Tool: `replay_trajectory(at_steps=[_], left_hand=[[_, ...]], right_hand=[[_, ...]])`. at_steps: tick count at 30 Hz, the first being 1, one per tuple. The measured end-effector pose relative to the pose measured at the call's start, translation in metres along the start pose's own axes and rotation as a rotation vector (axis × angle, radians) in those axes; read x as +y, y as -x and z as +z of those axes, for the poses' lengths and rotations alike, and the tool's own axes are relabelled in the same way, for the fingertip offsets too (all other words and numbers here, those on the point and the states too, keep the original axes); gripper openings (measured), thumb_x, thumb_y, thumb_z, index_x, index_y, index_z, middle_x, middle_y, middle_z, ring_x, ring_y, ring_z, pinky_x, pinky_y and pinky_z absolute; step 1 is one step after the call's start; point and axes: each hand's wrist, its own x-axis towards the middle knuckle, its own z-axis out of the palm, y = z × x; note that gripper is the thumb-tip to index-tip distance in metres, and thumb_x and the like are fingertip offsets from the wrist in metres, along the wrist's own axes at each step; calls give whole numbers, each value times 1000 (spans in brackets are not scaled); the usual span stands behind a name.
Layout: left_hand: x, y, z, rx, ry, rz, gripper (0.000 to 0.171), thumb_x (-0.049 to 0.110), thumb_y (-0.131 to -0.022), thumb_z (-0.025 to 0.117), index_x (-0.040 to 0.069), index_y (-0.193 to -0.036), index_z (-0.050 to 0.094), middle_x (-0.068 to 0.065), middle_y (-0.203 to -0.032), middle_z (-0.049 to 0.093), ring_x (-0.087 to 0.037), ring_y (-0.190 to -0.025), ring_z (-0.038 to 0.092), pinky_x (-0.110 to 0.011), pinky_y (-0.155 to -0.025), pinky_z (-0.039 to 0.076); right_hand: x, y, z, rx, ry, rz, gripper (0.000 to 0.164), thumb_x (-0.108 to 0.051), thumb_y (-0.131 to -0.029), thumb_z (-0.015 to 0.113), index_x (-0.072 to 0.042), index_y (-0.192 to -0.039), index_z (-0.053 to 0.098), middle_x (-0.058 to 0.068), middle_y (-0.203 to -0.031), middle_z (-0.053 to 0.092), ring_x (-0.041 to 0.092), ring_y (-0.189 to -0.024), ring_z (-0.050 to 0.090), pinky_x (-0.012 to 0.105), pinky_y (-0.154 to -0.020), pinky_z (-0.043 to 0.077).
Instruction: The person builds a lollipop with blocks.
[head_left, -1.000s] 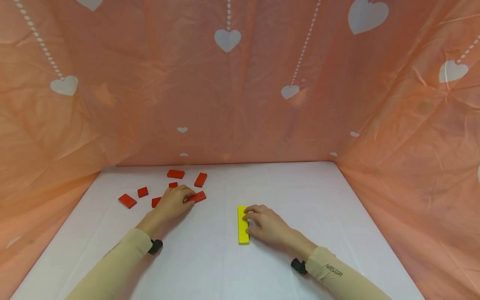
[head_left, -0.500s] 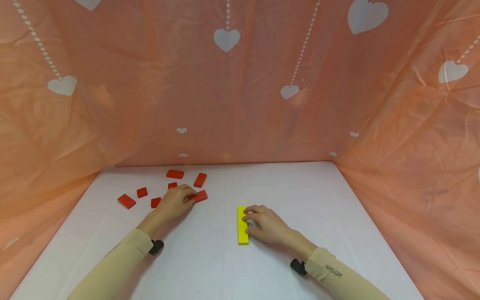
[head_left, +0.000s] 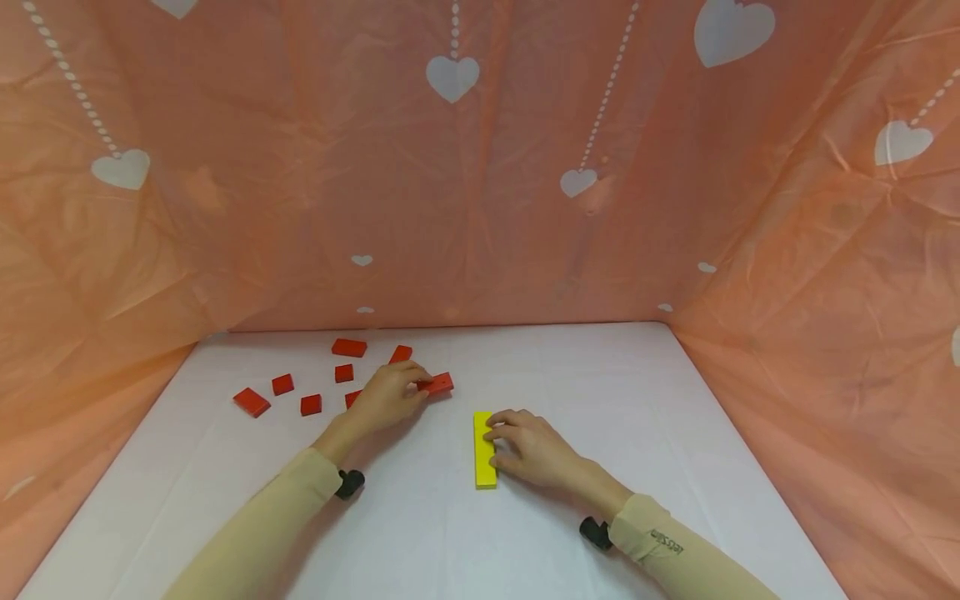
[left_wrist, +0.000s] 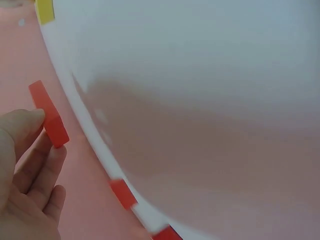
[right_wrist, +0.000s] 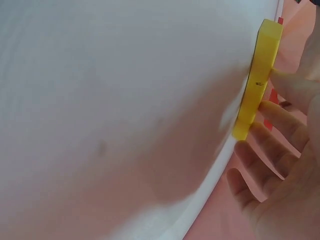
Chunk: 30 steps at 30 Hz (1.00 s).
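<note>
Here's the bright yellow oblong block (head_left: 482, 454), lying flat on the white cloth-covered table (head_left: 600, 375), and the right hand (head_left: 540, 450) rests against its right side, fingers spread, tips on it. Beyond it and to its left, the left hand (head_left: 386, 396) pinches a flat red rectangular block (head_left: 442, 384) between thumb and fingers; whether that touches the table, I can't tell. Farther left of the yellow block, look at the scatter: three small red squarish blocks (head_left: 282, 384) and two loose red rectangular blocks (head_left: 349, 347) in plain sight. The left hand stands in the way of two more, a red slab (head_left: 401, 354) and a red piece (head_left: 352, 398), both partly covered. Behind the yellow block, well back, hangs an orange-pink curtain (head_left: 600, 250) with white hearts.
</note>
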Motion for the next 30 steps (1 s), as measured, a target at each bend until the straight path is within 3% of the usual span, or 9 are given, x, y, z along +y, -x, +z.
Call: replay_trajectory(at_steps=[14,24,30], left_hand=[[32,-33,33,-105,-61,93,26,14,-95,78,11,-120,77,-3,-118,72,-24,-112,65,-42,-105,53],[40,-36,44,-152,-87,154,21,14,-95,78,10,-115,78,-3,-116,73,-25,-111,67,-45,-106,52],[41,-34,46,-182,-87,140,22,15,-96,76,9,-117,77,-4,-118,72,-25,-112,66,-44,-104,53]], right_hand=[[2,0,0,-10,20,22,33,-29,-96,75,-13,-126,75,4,-140,62,28,-130,57,52,-107,48],[2,-1,0,-2,38,4,33,-27,-95,76,-12,-125,75,5,-140,63,29,-129,57,53,-104,49],[3,-2,0,7,35,-4,32,-26,-95,76,-12,-124,75,5,-139,63,28,-126,58,52,-101,51]])
